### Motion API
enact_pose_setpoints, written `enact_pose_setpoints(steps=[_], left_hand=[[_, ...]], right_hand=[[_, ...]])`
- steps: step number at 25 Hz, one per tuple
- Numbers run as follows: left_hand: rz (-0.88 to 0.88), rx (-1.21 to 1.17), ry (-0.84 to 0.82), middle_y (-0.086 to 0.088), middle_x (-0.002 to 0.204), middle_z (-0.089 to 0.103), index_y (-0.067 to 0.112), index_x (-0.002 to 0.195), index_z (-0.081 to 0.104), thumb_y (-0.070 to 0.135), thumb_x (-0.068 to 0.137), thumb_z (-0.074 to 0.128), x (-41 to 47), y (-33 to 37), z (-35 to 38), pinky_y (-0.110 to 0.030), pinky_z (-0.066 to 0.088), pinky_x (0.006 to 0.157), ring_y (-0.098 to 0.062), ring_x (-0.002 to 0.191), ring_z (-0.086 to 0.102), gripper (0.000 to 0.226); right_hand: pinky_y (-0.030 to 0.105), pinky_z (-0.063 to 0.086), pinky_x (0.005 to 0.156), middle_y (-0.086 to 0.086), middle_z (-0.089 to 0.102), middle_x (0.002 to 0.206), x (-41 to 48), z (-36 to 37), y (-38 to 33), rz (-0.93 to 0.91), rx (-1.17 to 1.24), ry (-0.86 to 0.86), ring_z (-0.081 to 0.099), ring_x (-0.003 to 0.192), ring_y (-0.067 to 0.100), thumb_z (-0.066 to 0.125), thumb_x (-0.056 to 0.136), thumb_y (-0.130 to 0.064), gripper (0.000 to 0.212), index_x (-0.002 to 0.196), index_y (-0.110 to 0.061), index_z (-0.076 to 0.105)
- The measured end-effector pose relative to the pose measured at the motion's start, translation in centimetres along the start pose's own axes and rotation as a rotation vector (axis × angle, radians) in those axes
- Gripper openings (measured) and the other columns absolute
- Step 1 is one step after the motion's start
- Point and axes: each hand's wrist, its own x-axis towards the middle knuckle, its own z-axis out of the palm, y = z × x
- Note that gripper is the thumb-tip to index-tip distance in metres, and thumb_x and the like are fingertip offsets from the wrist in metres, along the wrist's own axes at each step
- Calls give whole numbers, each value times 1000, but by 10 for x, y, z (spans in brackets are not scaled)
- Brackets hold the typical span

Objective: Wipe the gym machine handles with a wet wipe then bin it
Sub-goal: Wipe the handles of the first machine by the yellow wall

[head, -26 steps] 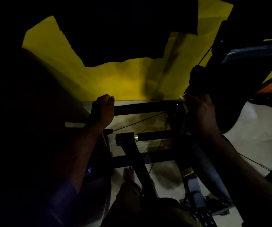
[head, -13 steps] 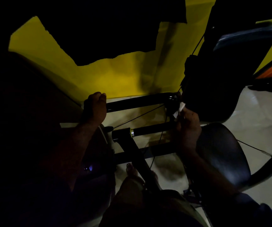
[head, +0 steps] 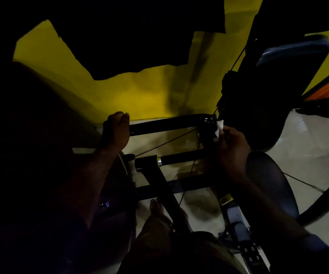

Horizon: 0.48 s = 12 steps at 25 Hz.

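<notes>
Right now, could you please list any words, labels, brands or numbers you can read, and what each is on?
None can be read.
Yellow sticker on the dark machine frame: too dim and blurred to read.
Black handle bar, white wet wipe: no print visible.

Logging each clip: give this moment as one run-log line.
stage: wiping | left hand: gripping long black handle bar | right hand: pressing small white wet wipe at bar's right end | bin: unseen
</notes>
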Motion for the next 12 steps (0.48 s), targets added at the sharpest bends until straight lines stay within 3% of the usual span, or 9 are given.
enact_pose_setpoints(steps=[3, 6, 8, 10, 12], left_hand=[[-1, 0, 6, -2, 56, 28, 19, 57, 29, 37, 94, 45, 1, -1, 0, -44, 34, 62, -24, 57, 35, 44], [8, -2, 3, -2, 57, 31, 18, 58, 30, 35, 97, 45, 0, -1, 0, -49, 40, 64, -25, 61, 40, 45], [-6, -12, 12, -2, 57, 32, 18, 58, 30, 31, 100, 47, 2, -3, 1, -46, 38, 65, -25, 62, 40, 47], [-26, 18, 12, -3, 57, 34, 17, 58, 32, 24, 105, 49, 3, -2, 2, -41, 33, 66, -26, 64, 42, 51], [-34, 22, -10, -3, 59, 36, 18, 59, 33, 20, 108, 49, 3, -1, 1, -37, 31, 67, -25, 67, 44, 51]], right_hand=[[27, 47, 72, 10, 72, 101, 38, -4, -23, -97, -129, -90, 70, 91, 24, 60, 100, -28, 21, 106, -17, 76], [34, 51, 78, 17, 74, 106, 66, -10, -47, -242, -427, -343, 71, 98, 34, 58, 103, -21, 24, 109, -5, 74], [34, 50, 83, 13, 73, 111, 76, -15, -64, -384, -553, -438, 70, 104, 29, 59, 103, -20, 25, 111, 0, 73], [32, 49, 87, 6, 72, 112, 81, -9, -81, -471, -482, -549, 68, 108, 23, 64, 99, -13, 21, 113, -2, 75], [33, 50, 87, 11, 72, 121, 78, 8, -101, -638, -607, -687, 70, 110, 32, 65, 97, -10, 23, 117, -4, 74]])
